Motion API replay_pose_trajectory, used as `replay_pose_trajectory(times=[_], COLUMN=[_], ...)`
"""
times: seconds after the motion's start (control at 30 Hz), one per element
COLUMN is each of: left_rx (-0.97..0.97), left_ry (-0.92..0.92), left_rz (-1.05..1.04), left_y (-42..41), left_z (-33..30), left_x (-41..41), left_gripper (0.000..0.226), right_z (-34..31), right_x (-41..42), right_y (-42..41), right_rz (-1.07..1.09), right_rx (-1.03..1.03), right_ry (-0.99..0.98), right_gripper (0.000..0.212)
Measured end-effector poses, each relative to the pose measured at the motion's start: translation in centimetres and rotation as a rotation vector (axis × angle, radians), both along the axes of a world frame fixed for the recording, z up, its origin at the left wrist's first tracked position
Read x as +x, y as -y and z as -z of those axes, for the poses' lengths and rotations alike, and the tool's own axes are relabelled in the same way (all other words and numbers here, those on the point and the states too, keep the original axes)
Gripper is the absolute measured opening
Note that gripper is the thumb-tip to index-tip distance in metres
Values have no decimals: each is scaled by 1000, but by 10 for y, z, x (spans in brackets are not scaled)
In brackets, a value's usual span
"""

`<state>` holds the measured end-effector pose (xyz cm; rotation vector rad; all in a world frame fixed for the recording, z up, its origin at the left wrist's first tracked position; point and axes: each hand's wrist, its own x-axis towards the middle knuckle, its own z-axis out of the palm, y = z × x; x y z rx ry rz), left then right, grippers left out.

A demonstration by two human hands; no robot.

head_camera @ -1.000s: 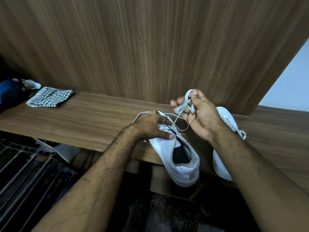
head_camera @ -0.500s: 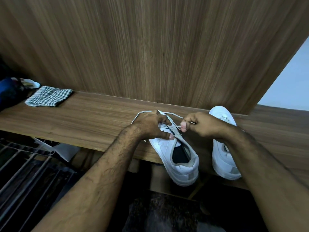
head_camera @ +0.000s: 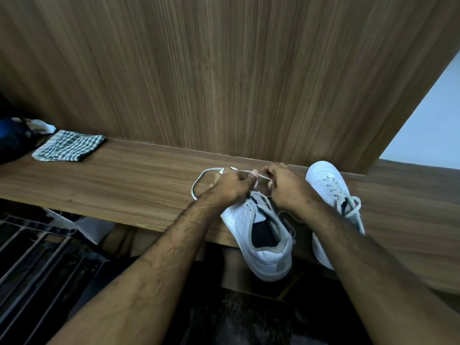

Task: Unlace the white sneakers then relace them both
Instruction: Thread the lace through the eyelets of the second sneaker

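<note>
Two white sneakers stand on a wooden shelf (head_camera: 124,185), heels toward me. The left sneaker (head_camera: 261,235) hangs its heel over the shelf's front edge; my hands hide its toe. My left hand (head_camera: 234,185) pinches its white lace (head_camera: 199,181), which loops out to the left on the wood. My right hand (head_camera: 286,188) grips the same lace just right of my left thumb, above the shoe's front. The right sneaker (head_camera: 328,188) stands laced, partly behind my right forearm.
A folded checked cloth (head_camera: 68,146) lies at the shelf's left end, beside a dark blue bundle (head_camera: 12,138). A wooden panel rises right behind the shelf. Below left are metal rack bars (head_camera: 29,257) and a white sheet (head_camera: 94,227).
My right hand came down from above the shoes to the left sneaker's front. My left hand shifted forward from the shoe's tongue. Both hands now meet on the lace.
</note>
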<state>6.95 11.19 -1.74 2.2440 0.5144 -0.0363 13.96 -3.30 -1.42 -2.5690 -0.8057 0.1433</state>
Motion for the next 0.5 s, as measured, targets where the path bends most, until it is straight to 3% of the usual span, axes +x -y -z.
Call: replay_pose_trajectory(times=[0.07, 0.13, 0.27, 0.33, 0.4, 0.5], left_rx=[-410, -733, -1288, -1373, -1378, -1397], left_ry=[74, 212, 571, 680, 676, 623], left_rz=[-70, -139, -137, -156, -202, -59], left_y=[9, 8, -3, -12, -20, -25], left_z=[-4, -11, -31, -32, -31, -32], left_x=[3, 2, -1, 1, -1, -8], left_gripper=[61, 74, 88, 81, 76, 83], right_z=[1, 2, 0, -1, 1, 2], right_x=[-1, 2, 4, 3, 3, 1], right_y=[-6, -9, -17, -19, -19, -19], right_rz=[-68, -98, -45, -25, -21, -28], right_rx=[81, 145, 301, 403, 463, 459], right_ry=[-24, -144, -194, -222, -253, -219], right_gripper=[53, 58, 24, 14, 9, 16])
